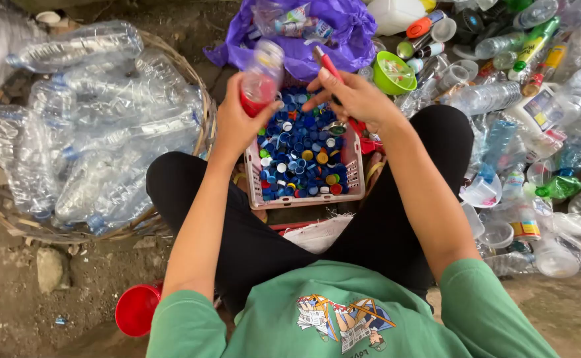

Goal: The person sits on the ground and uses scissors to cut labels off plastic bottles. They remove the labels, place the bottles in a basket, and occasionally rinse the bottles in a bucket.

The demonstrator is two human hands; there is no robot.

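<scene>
Green cotton T-shirt [343, 311] with a printed picture on the chest fills the near edge, above black trousers [251, 238] on legs spread apart. Between the knees stands a pale pink slotted plastic crate [352, 166], heaped with mostly blue plastic bottle caps [300, 156], a few yellow, white and red among them.

Over the crate's far left corner, the left hand [237, 119] is clamped around a small clear plastic bottle with a red label [261, 76], blurred at its top. The right hand [357, 99] hovers over the far right corner, fingers curled around a red-handled tool [327, 63]; its working end cannot be made out.

At left sits a woven wicker basket [201, 99] full of clear plastic bottles [105, 132]. Far behind lies a purple plastic bag [343, 40]; right, a pile of mixed plastic bottles and cups [535, 99]. Near left on the dirt, a red plastic cup [136, 309].
</scene>
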